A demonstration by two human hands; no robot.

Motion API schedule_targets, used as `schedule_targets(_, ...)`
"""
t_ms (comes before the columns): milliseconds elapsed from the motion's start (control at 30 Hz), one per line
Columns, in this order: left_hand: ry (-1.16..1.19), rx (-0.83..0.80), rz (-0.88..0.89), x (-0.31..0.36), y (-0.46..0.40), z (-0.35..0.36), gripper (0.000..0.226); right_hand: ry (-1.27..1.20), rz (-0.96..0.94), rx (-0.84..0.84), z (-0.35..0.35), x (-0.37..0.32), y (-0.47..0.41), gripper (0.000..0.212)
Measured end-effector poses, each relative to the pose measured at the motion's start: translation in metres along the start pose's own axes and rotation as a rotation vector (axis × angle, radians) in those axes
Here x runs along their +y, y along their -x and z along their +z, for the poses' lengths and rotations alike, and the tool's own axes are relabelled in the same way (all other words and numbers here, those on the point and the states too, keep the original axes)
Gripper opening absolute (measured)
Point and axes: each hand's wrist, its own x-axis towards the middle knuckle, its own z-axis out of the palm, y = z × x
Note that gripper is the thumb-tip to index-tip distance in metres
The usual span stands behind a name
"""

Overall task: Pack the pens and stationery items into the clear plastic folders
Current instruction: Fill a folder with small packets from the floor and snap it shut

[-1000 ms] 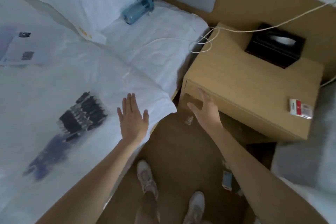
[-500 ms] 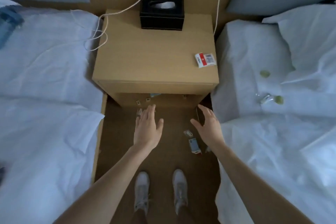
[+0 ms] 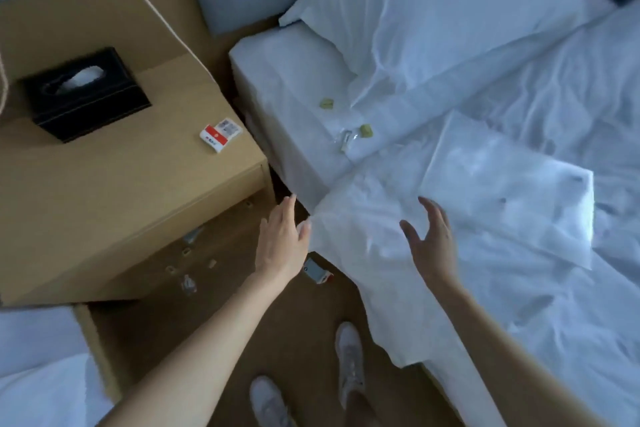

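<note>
Nightstand [image 3: 114, 184] beside bed [image 3: 485, 288]

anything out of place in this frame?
Yes: small scraps and clips lie scattered on the floor below the nightstand, with a small carton dropped beside the bed. Both hands are empty.

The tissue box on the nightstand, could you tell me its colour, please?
Black, clearest in the head view: tissue box.

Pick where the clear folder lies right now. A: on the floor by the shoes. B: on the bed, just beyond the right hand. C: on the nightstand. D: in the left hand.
B: the folder lies flat on the bed, just past the open right hand.
</note>
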Motion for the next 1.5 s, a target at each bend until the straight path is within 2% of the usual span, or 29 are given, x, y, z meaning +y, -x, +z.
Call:
schedule_targets(167, -0.018, -0.110, 0.142, 0.083, -0.025, 0.057, 0.055, 0.002, 0.155, 0.247, -0.072, 0.085, -0.022, 0.049)
schedule_targets(267, -0.073, -0.181, 0.260, 0.123, -0.040, 0.093, 0.054, -0.008, 0.310, 0.380, -0.111, 0.138, -0.034, 0.047)
schedule_targets(400, -0.071, -0.180, 0.330, 0.163, -0.070, 0.123, 0.053, -0.048, 0.505, 0.424, -0.147, 0.194, -0.054, 0.051)
schedule_targets(500, -0.050, -0.160, 0.302, 0.183, -0.090, 0.140, 0.053, -0.097, 0.591, 0.390, -0.155, 0.219, -0.070, 0.056)
schedule_targets(667, 0.007, -0.176, 0.106, 0.193, -0.120, 0.164, 0.055, -0.184, 0.654, 0.351, -0.150, 0.236, -0.088, 0.050)
schedule_targets(800, 0.025, -0.035, 0.071, 0.188, -0.129, 0.169, 0.050, -0.234, 0.708, 0.363, -0.147, 0.239, -0.092, 0.049)
schedule_targets(967, 0.075, 0.045, 0.036, 0.181, -0.135, 0.168, 0.041, -0.322, 0.703, 0.407, -0.148, 0.244, -0.092, 0.029)
schedule_targets(1167, 0.152, 0.055, 0.020, 0.174, -0.132, 0.162, 0.027, -0.449, 0.585, 0.465, -0.152, 0.235, -0.089, 0.003)
schedule_targets(1300, 0.273, 0.032, 0.006, 0.165, -0.124, 0.155, 0.021, -0.571, 0.469, 0.491, -0.152, 0.215, -0.085, 0.019)
schedule_targets(1500, 0.320, 0.062, -0.015, 0.138, -0.107, 0.121, 0.014, -0.715, 0.366, 0.480, -0.143, 0.176, -0.077, 0.014)
